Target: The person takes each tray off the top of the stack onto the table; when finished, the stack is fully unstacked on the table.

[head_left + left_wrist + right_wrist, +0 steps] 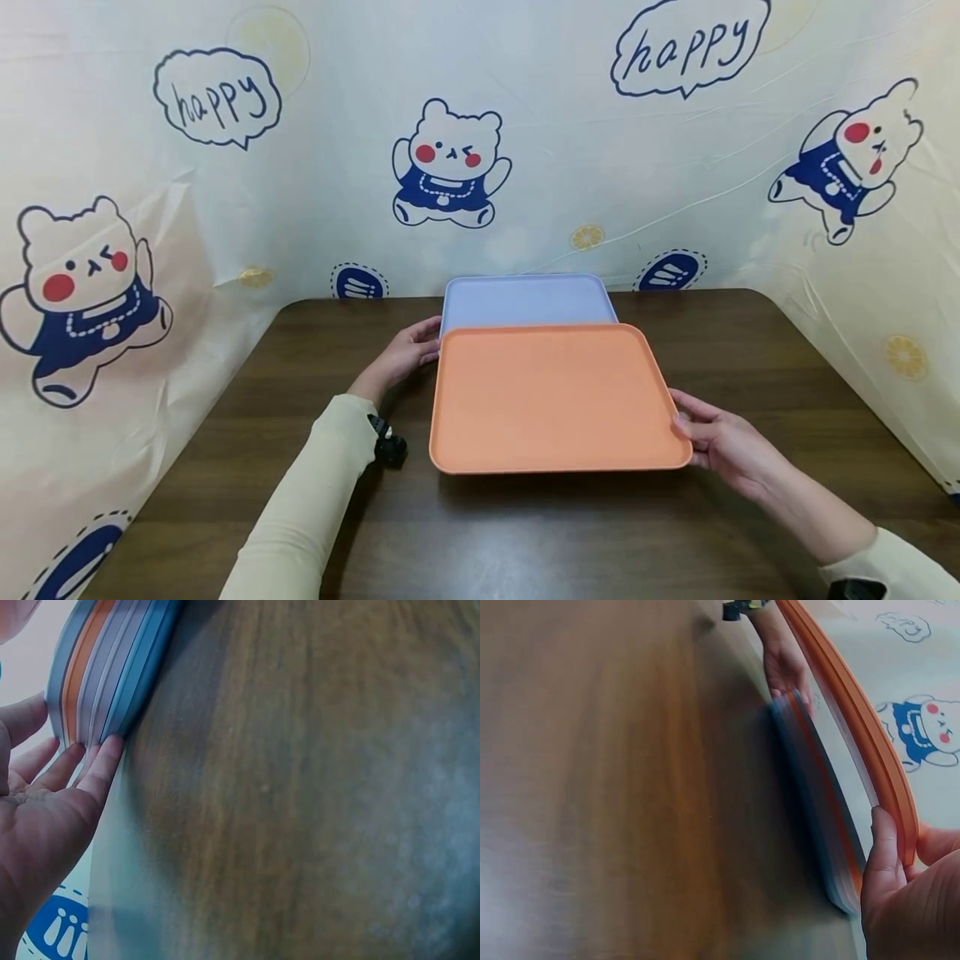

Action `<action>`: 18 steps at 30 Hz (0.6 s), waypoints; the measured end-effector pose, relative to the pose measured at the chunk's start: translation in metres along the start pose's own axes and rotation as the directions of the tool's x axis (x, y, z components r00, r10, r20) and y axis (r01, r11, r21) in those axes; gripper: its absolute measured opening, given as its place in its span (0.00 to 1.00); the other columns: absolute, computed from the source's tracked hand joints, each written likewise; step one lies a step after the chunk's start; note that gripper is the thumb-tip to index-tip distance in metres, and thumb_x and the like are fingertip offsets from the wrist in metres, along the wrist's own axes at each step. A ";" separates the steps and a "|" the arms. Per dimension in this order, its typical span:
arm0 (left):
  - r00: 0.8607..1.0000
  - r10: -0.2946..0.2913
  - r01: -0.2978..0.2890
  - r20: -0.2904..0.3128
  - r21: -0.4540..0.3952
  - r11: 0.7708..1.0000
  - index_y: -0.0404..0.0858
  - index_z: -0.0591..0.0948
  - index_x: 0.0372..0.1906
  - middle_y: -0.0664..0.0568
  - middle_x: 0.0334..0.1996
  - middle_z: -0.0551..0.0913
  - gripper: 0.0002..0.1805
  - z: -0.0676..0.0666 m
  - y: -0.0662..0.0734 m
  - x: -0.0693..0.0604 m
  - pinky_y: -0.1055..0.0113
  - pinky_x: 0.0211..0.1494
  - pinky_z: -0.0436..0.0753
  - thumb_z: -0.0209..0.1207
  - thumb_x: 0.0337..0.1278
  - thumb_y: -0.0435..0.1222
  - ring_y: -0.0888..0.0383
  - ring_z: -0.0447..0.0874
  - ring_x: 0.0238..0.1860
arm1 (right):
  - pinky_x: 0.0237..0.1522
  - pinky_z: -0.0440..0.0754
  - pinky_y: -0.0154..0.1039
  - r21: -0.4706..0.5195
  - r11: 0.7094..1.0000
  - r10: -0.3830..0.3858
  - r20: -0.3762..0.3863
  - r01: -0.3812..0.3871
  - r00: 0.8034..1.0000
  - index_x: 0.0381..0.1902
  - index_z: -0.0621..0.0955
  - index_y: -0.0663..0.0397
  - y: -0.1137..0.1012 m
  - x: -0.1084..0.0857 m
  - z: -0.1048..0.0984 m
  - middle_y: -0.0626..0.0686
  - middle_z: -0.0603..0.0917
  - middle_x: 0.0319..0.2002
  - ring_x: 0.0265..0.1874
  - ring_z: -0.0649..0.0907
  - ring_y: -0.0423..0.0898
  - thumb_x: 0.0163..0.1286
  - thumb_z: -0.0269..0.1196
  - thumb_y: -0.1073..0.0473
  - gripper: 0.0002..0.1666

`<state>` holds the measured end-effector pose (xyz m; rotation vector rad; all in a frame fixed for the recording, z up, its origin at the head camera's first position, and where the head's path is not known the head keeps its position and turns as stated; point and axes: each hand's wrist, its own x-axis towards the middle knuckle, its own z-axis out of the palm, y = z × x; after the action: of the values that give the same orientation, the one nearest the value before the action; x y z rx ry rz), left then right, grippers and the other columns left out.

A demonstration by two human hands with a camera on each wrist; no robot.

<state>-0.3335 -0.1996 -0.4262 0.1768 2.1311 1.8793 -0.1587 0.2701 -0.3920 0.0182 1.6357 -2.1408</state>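
An orange tray [555, 400] is held above the table, in front of a stack of trays. My right hand [738, 450] pinches its right edge, thumb on one face and fingers behind, as the right wrist view shows at the orange rim [855, 712]. Behind it lies the stack, topped by a light blue tray [525, 300]. From the side, the stack [105, 667] has blue, orange and lilac rims. My left hand [405, 354] touches the stack's left side with its fingers fairly straight, the fingertips [111, 746] against the rims. The orange tray hides the stack's front part in the head view.
The trays are over a dark brown wooden table [495, 542]. A pale cloth printed with bears [450, 167] and the word happy hangs behind and at both sides. A black camera [390, 450] is strapped on the left wrist.
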 end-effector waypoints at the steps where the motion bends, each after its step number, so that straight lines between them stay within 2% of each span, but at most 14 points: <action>1: 1.000 -0.003 0.003 -0.001 0.005 1.000 0.40 0.58 0.75 0.45 0.72 0.61 0.31 0.000 0.000 0.000 0.60 0.61 0.75 0.51 0.71 0.30 0.49 0.68 0.66 | 0.42 0.84 0.41 0.004 1.000 -0.001 0.009 0.001 1.000 0.57 0.79 0.32 0.003 -0.002 0.000 0.47 0.83 0.45 0.41 0.85 0.45 0.74 0.55 0.64 0.21; 9: 1.000 -0.010 0.010 0.004 0.049 0.999 0.42 0.59 0.75 0.47 0.72 0.60 0.32 -0.001 0.001 -0.002 0.57 0.64 0.71 0.55 0.70 0.35 0.49 0.66 0.67 | 0.43 0.84 0.43 0.011 1.000 0.017 0.022 -0.018 1.000 0.52 0.81 0.29 0.023 -0.014 0.002 0.49 0.78 0.44 0.41 0.84 0.44 0.74 0.55 0.65 0.21; 13: 1.000 -0.004 0.004 0.005 0.054 0.999 0.42 0.59 0.75 0.46 0.72 0.61 0.32 -0.001 0.001 -0.002 0.57 0.64 0.71 0.55 0.70 0.35 0.49 0.67 0.67 | 0.44 0.84 0.44 0.007 0.999 0.041 0.034 -0.041 0.999 0.56 0.79 0.31 0.030 -0.016 0.004 0.49 0.78 0.44 0.42 0.84 0.44 0.74 0.55 0.63 0.21; 18: 1.000 -0.004 0.003 0.006 0.063 0.998 0.42 0.59 0.75 0.46 0.72 0.61 0.33 -0.001 0.001 -0.002 0.56 0.65 0.71 0.55 0.69 0.35 0.49 0.67 0.67 | 0.44 0.84 0.44 0.002 0.998 0.069 0.005 -0.069 0.998 0.59 0.78 0.33 0.038 -0.018 0.009 0.50 0.76 0.43 0.41 0.84 0.44 0.73 0.57 0.63 0.22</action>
<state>-0.3322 -0.2005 -0.4245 0.1915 2.1865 1.8091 -0.1268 0.2607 -0.4191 0.0691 1.6058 -2.0892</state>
